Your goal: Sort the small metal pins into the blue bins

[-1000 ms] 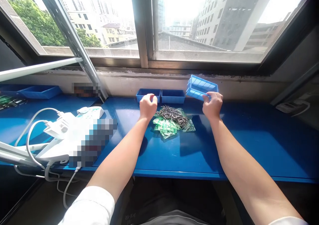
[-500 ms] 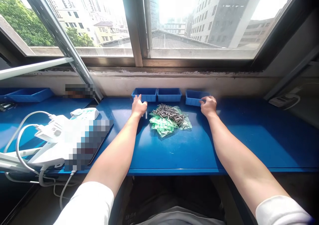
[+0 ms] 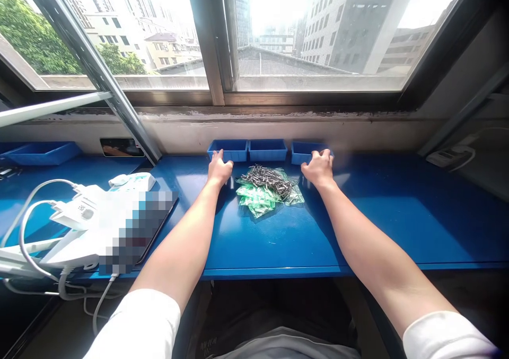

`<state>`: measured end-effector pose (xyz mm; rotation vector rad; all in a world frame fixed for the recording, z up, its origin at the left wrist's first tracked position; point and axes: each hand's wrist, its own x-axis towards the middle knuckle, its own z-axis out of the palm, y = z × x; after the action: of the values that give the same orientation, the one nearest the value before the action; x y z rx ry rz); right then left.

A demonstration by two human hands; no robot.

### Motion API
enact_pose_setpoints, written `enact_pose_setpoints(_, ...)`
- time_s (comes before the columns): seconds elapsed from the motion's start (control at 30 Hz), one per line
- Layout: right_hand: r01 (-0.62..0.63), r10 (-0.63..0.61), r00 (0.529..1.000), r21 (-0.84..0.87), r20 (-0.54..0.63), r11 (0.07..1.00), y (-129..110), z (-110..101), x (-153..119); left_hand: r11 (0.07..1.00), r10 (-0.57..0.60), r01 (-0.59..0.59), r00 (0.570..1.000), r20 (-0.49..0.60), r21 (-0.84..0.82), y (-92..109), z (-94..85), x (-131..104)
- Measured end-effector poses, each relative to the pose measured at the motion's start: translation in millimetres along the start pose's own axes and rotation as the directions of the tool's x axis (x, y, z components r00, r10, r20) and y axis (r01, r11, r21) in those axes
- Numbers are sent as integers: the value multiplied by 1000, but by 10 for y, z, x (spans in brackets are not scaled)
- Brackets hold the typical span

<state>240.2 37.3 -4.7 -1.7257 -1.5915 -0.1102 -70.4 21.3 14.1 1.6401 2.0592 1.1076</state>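
Head view, centre of the frame: I have both hands reaching forward over the blue table (image 3: pixel 274 247) to a row of three blue bins set along the wall below the window (image 3: pixel 318 41). At the row's left end, my left hand (image 3: pixel 219 169) is at the front of the left bin (image 3: pixel 236 152), thumb apart from the fingers; from here I cannot tell whether they grip the wall or merely rest on it. My right hand (image 3: pixel 319 168) is at the right bin (image 3: pixel 303 151), fingers spread over its front edge and thumb out to the left; whether they clamp the wall, I cannot tell either. Between them stands the middle bin (image 3: pixel 268 151), just beside the left one, with a narrow gap to the right one. Just in front of the row, a heap of dark metal pieces (image 3: pixel 267 180) lies on green-tinted plastic bags (image 3: pixel 257 202). Over at the left of the frame I see a white power strip (image 3: pixel 137 183) and cables (image 3: pixel 23 231).
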Motion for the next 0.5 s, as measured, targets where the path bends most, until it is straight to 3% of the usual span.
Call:
enact_pose_setpoints(0.2,32,-29,981,-15,193,999,41,68,36,1000,-20,20,1000,11,-6,9,-14,3)
enact_pose_setpoints(0.37,-3,19,939,-46,343,999,39,33,42,998,-37,39,999,39,-52,0,-39,10)
enact_pose_setpoints(0.5,-27,24,919,2,393,1000,2,-22,20,1000,-23,23,999,23,-17,5,-50,4)
